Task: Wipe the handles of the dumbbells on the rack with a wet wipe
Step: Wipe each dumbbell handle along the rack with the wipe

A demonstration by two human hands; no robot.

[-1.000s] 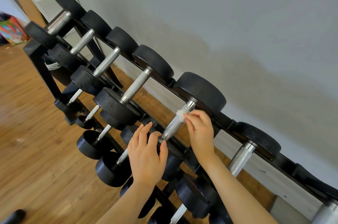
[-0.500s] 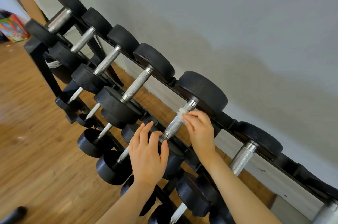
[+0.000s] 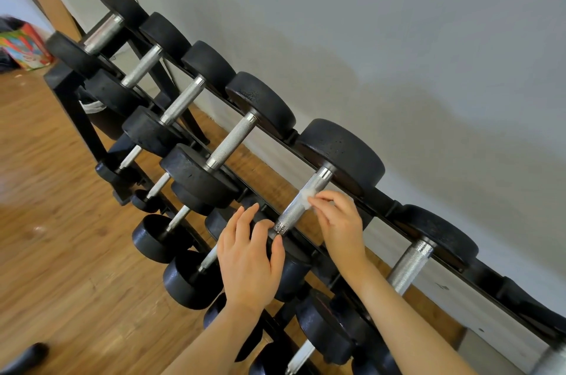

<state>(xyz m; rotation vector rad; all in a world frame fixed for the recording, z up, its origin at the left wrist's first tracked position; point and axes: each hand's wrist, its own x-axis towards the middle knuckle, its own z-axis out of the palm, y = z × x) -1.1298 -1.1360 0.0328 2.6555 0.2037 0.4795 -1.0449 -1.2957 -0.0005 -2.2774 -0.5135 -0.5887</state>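
A black rack (image 3: 379,201) holds several black dumbbells with knurled silver handles along its top tier. My right hand (image 3: 340,221) pinches a small white wet wipe (image 3: 304,194) against the middle of one silver handle (image 3: 301,201). The near black head (image 3: 292,270) of that same dumbbell lies under my left hand (image 3: 249,255), whose fingers are spread and straight on it. The dumbbell's far head (image 3: 343,154) sits against the back rail.
More dumbbell handles (image 3: 229,142) run up to the left and another handle (image 3: 409,266) lies to the right. Smaller dumbbells (image 3: 159,237) fill the lower tiers. A grey wall stands behind the rack. Wooden floor (image 3: 46,237) spreads to the left, with a colourful bag (image 3: 24,48) far off.
My right hand has slid the wipe a little down the handle toward me. My left hand has stayed on the near head.
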